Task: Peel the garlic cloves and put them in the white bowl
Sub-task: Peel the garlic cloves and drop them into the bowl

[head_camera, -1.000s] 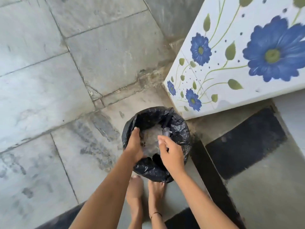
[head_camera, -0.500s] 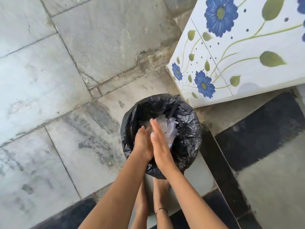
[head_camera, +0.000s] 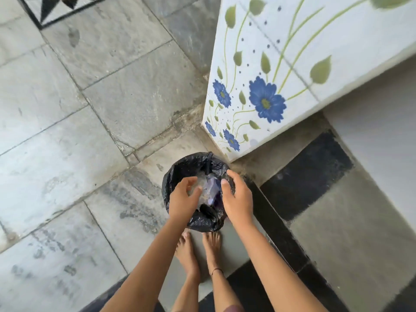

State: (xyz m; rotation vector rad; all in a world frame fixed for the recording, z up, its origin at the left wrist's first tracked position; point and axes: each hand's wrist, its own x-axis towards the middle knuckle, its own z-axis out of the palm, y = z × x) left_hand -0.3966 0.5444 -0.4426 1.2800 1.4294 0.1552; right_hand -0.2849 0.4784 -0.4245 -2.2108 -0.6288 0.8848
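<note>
1. Grey stone floor [head_camera: 67, 154]; flowered wall [head_camera: 292, 75], cut off above.
2. Black-lined bin [head_camera: 186, 164], near side hidden by the hands.
3. The left hand [head_camera: 182, 199] and right hand [head_camera: 238, 199] hover apart above it, fingers loose, gripping nothing.
4. Between them lie blurred pale scraps [head_camera: 210, 188], perhaps garlic skins; the cloves and white bowl are outside this view.

We are seeing the black plastic-lined round bin [head_camera: 200, 218] only in part: the left hand [head_camera: 182, 200] and the right hand [head_camera: 239, 199] are covering much of its mouth. The pale crumpled waste [head_camera: 208, 188] inside is appearing too blurred to identify. The white flower-painted wall tile [head_camera: 292, 64] and the black-and-white patterned floor inlay [head_camera: 56, 7] are running off the top edge. The forearms [head_camera: 153, 266] are hiding parts of both bare feet [head_camera: 188, 253].
</note>
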